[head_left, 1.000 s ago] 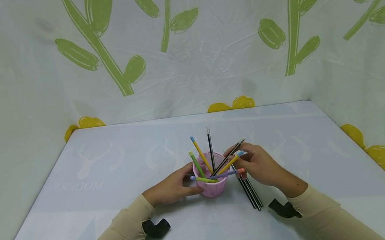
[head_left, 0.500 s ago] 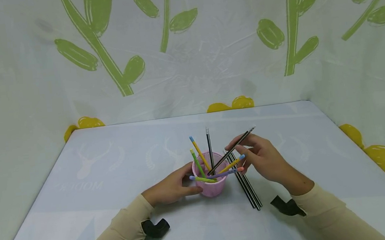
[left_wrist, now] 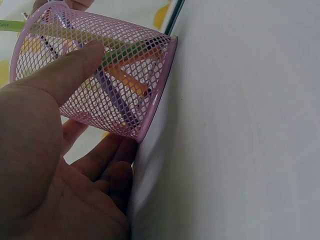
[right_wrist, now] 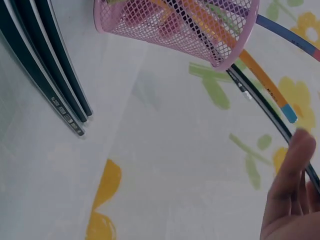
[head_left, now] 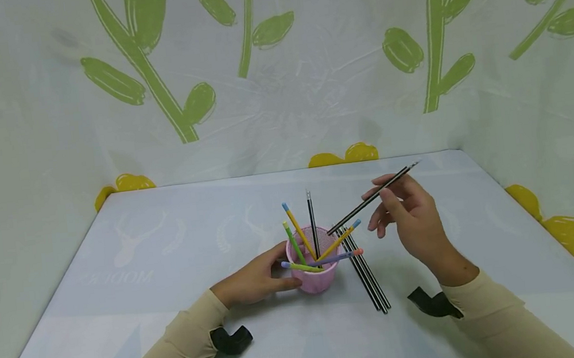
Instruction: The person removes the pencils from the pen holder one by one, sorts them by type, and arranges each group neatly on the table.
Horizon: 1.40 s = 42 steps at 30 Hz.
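A pink mesh pencil cup [head_left: 318, 282] stands upright on the table. My left hand [head_left: 255, 280] grips its left side, thumb in front and fingers behind, as the left wrist view shows. Out of the cup lean several pencils: a black one [head_left: 312, 217], a yellow one [head_left: 295, 223] with a blue end, a green one [head_left: 293, 242] and a purple one [head_left: 343, 256]. To the cup's right, my right hand [head_left: 418, 227] pinches a slanted black striped pencil [head_left: 355, 212] between thumb and fingers, its lower end over the cup's right rim.
Several black striped pencils [head_left: 369, 280] lie side by side on the table just right of the cup. The pale table [head_left: 179, 351] ends at a back edge against a cloth wall [head_left: 320, 95] printed with green leaves and yellow flowers.
My right hand has moved up and to the right with the black pencil, drawing its lower end from inside the cup up to the rim. The left hand stays on the cup.
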Motion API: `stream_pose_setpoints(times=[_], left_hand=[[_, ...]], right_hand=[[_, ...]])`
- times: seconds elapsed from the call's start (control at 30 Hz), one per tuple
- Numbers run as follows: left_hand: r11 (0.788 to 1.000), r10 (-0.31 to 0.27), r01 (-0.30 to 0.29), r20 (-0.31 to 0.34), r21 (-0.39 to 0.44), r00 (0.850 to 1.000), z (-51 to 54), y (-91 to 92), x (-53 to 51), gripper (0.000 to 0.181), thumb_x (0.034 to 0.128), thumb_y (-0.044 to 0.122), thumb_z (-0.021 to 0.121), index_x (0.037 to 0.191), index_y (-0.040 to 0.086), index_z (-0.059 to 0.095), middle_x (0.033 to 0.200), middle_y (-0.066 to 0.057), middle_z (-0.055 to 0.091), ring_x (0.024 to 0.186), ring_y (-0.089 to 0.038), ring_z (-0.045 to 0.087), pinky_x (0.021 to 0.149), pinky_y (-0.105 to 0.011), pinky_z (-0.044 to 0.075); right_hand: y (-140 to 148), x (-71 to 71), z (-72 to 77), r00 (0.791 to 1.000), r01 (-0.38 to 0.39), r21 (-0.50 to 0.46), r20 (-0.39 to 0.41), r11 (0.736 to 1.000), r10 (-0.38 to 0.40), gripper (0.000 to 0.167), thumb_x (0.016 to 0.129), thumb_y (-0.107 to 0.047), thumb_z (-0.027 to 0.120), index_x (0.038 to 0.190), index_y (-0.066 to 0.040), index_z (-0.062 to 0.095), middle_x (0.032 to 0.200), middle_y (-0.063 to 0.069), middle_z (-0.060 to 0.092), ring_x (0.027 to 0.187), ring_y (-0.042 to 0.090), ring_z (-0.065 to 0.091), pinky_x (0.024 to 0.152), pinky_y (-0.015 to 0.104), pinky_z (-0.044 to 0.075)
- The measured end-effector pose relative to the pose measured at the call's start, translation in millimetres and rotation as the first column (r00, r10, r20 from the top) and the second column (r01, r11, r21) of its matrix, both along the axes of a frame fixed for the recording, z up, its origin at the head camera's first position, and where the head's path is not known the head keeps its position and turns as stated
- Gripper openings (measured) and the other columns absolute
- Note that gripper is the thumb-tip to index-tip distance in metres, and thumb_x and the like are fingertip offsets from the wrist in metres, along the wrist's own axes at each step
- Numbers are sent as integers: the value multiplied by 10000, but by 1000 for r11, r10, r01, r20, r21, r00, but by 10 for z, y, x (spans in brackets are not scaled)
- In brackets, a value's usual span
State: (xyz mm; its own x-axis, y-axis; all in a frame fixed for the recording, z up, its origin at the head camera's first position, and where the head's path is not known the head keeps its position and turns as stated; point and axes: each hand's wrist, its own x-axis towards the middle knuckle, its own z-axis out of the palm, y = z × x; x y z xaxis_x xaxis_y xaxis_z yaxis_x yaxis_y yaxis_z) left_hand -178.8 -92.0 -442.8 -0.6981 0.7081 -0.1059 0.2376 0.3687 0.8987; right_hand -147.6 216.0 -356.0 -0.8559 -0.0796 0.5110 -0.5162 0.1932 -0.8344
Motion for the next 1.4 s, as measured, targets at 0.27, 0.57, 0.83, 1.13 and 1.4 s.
stream_pose_setpoints(times=[0.27,0.57,0.83,1.13,1.4], left_hand=[[1000,-8,8,11,17,1000,-2,-1,-3,659,916,341,731,1477,358,384,1458,75,496,1400,-180,431,1196,-485,296],[1000,-5,4,12,10,1000,18,1,5,643,917,339,730,1466,353,395,1463,76,491,1395,-181,434,1191,-484,301],[1000,0,-1,16,12,1000,16,-1,4,637,916,328,733,1458,355,401,1453,75,499,1393,-173,433,1192,-473,289],[1000,0,0,13,9,1000,11,-8,10,664,913,342,735,1476,356,385,1452,66,506,1398,-182,434,1193,-480,298],[1000,-1,1,10,9,1000,-18,-4,0,654,915,349,733,1472,354,391,1447,65,514,1399,-186,437,1193,-483,300]], right_hand=[[28,-24,30,993,66,-217,-82,974,-86,254,1065,-93,436,1285,18,498,961,64,652,599,153,643,483,217,516],[42,-71,-20,982,168,-65,97,984,-161,304,1077,-185,439,1340,-73,544,865,42,589,668,160,603,524,233,538],[21,-179,-198,928,-6,227,364,974,-79,329,1054,-192,498,1358,-76,552,898,156,555,633,201,635,568,331,581],[59,-276,-338,831,-184,313,555,932,-22,425,997,-83,495,1415,-12,513,950,218,572,733,225,603,576,342,589],[103,-318,-416,784,-273,376,621,885,-22,534,942,-61,537,1467,-19,454,936,148,566,698,217,632,589,355,592]])
